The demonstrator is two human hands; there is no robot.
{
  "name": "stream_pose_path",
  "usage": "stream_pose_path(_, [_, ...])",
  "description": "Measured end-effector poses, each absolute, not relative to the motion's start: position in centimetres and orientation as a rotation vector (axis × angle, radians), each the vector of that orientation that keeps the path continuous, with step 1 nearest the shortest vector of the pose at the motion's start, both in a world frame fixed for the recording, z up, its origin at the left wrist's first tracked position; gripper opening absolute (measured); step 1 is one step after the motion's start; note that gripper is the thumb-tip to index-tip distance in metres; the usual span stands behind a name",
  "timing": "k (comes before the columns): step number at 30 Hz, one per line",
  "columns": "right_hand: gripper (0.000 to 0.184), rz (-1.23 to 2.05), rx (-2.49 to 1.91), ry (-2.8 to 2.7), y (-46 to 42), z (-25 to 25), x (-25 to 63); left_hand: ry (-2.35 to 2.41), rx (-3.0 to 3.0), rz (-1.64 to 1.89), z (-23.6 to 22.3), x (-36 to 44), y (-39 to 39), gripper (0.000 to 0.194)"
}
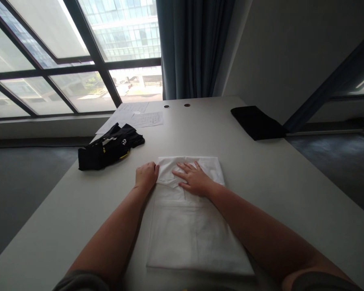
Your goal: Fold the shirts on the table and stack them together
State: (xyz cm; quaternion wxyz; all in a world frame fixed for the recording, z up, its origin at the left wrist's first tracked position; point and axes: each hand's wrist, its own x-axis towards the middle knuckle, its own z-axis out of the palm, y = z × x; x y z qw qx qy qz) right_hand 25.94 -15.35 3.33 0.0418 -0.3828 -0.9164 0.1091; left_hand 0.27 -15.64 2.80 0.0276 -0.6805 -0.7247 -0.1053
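Note:
A folded white garment lies as a long flat rectangle on the white table, its far end creased and slightly rumpled. At its far left edge my left hand is closed, the curled fingers pinching the cloth's border; the fingertips are partly hidden. My right hand rests palm down on the far part of the garment, fingers spread and pressing the fabric. Both forearms reach in from the near side, one along each side of the cloth.
On the white table, a black bundled garment with yellow trim lies to the left. Behind it are several paper sheets. A black folded cloth sits at the far right. Windows and a blue curtain stand beyond.

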Motion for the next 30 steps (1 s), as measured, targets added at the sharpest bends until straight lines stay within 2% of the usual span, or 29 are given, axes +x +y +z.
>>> stream_pose_path(3, [0.057, 0.339, -1.169, -2.806, -15.3, 3.4, 25.9, -2.253, -2.103, -0.287, 3.2, -0.1, -15.8, 0.033])
stream_pose_path(9, [0.055, 0.361, -1.15, -2.833, -15.3, 3.9, 25.8, -1.966, -2.26, -0.591, 4.0, 1.4, -16.1, 0.036])
stream_pose_path(16, [0.054, 0.487, -1.039, -2.77, -13.8, 3.3, 28.7, -1.886, -2.633, -0.253, 1.5, 1.2, -15.3, 0.06])
stream_pose_path(24, [0.057, 0.297, -1.435, -2.609, -12.9, 1.7, 33.6, -2.019, -2.568, -0.168, 1.4, 1.3, -15.7, 0.067])
stream_pose_path(30, [0.061, 0.26, -1.632, -2.543, -12.6, 0.6, 35.4, -1.922, -2.749, -0.312, 0.6, -0.9, -14.7, 0.067])
